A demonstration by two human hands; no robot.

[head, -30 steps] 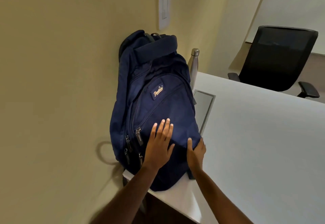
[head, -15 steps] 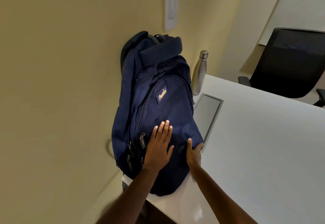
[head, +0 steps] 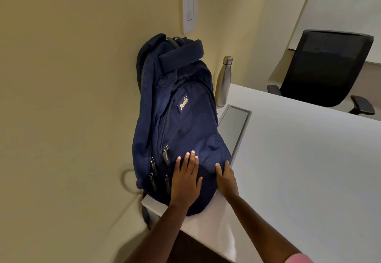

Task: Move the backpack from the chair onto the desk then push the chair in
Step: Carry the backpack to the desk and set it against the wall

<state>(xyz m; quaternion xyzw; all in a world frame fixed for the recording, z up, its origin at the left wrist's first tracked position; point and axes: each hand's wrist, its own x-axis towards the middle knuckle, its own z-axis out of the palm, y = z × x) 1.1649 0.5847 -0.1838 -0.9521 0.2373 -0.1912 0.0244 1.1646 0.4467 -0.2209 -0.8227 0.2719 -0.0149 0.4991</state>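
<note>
Left hand [head: 186, 177] flat, fingers spread on lower front of the navy backpack [head: 181, 118]; right hand [head: 226, 178] open against its right side, gripping nothing; backpack upright on white desk [head: 299, 169] corner, leaning on the wall; steel bottle [head: 223, 82] just beside it; black chair [head: 325, 72] beyond desk.

Matt navy cloth backpack [head: 181, 122]; smooth white desk [head: 299, 169]; brushed metal bottle [head: 223, 83].
</note>
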